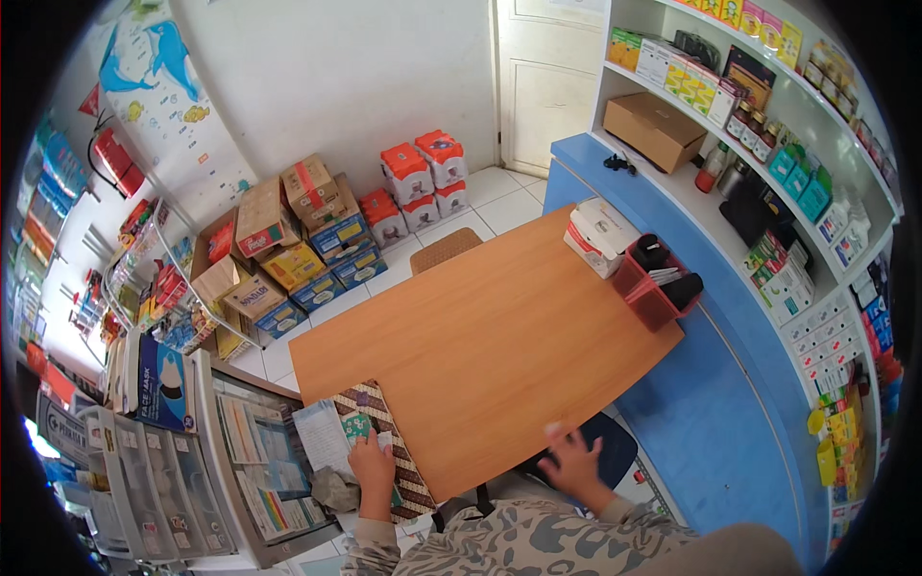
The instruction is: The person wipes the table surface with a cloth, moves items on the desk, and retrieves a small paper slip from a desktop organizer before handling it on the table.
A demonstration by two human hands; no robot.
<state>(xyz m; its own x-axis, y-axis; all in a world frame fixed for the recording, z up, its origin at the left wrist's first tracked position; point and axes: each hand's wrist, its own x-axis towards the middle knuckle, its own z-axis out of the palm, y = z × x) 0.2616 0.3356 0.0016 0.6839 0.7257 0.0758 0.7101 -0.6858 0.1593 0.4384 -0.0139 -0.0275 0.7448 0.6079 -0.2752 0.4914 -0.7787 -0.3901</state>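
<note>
My left hand (pixel 372 464) is on a green floral-patterned item (pixel 357 426), with a small white paper (pixel 385 438) by the thumb. Whether the fingers grip or only rest there is hard to see. Beneath lies a brown-and-white batik-patterned cover (pixel 403 461) at the near left corner of the wooden table (pixel 461 353). A handwritten sheet (pixel 322 435) and a crumpled grey-brown cloth or bag (pixel 336 491) are just left of this hand. My right hand (pixel 574 464) hovers by the table's near edge, fingers spread, holding nothing.
A white carton (pixel 600 234) and a red plastic organizer (pixel 652 291) stand at the table's right end. Beyond the blue counter (pixel 720 403) rise stocked shelves (pixel 727 90). A glass-topped cabinet (pixel 238 461) borders the left. Stacked cartons (pixel 317 230) and a woven stool (pixel 445 248) stand behind.
</note>
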